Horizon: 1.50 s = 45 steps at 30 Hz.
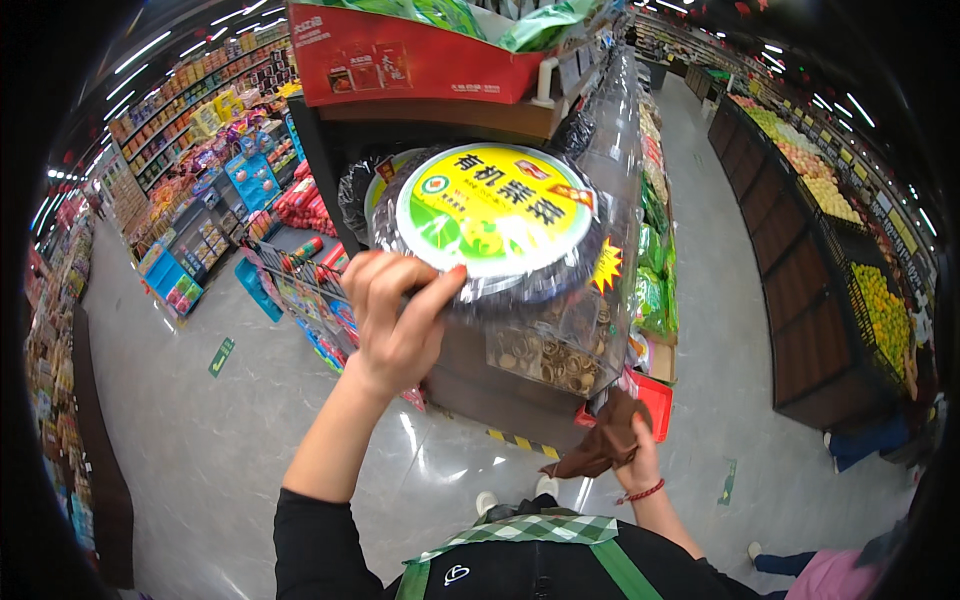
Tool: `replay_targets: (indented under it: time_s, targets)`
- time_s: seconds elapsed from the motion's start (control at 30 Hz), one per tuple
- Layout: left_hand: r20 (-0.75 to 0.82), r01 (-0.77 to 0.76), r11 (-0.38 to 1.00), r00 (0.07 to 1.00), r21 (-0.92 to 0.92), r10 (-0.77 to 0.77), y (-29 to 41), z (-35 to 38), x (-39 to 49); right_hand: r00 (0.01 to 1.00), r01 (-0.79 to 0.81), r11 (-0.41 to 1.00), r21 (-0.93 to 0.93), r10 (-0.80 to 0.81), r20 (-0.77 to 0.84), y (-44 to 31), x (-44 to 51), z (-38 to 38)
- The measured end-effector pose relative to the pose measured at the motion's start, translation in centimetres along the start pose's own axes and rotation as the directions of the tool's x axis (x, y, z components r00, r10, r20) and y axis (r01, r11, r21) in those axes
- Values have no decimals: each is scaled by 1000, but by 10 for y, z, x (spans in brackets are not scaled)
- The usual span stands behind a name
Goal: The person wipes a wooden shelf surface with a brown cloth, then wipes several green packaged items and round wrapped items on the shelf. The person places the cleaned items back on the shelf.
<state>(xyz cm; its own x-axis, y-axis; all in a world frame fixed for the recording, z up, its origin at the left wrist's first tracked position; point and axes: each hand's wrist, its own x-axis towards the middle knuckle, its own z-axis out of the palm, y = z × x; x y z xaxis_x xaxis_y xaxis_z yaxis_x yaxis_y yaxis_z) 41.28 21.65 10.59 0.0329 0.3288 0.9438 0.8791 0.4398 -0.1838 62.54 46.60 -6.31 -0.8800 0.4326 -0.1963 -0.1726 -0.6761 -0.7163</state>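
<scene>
My left hand (397,311) grips the near edge of a round, clear-wrapped pack of dark dried food (495,210), thumb on top. Its large yellow, green and white label bears writing and faces up; the pack is slightly blurred. Behind it, a similar wrapped pack (375,184) is partly hidden. Lower and to the right, my right hand (641,457) holds a crumpled brown cloth (609,435). Between the hands stands a clear plastic display bin (555,356) with brown, ring-like dried pieces inside. The held pack covers part of this bin.
A red carton (420,67) with green bags tops the display. Hanging goods on a wire rack (300,300) project at left. A red tray (656,405) lies low near my right hand. Produce counters (810,300) line the right aisle; a person in pink (832,574) is at lower right.
</scene>
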Motion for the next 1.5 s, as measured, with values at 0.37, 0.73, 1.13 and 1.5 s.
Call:
replay_targets:
  time_s: [0.37, 0.73, 1.13, 1.5]
  targets:
    - [272, -134, 942, 936, -308, 222, 99, 21, 27, 864, 502, 858, 108, -501, -46, -158, 38, -2]
    - [275, -118, 711, 869, -693, 412, 203, 176, 38, 762, 627, 489, -606, -223, 608, -187, 77, -51]
    - [330, 120, 811, 939, -572, 94, 214, 237, 37, 997, -67, 997, 33, 68, -36, -206, 118, -166]
    - [865, 728, -473, 369, -496, -339, 238, 268, -8, 926, 362, 905, -223, -320, 201, -224, 139, -169]
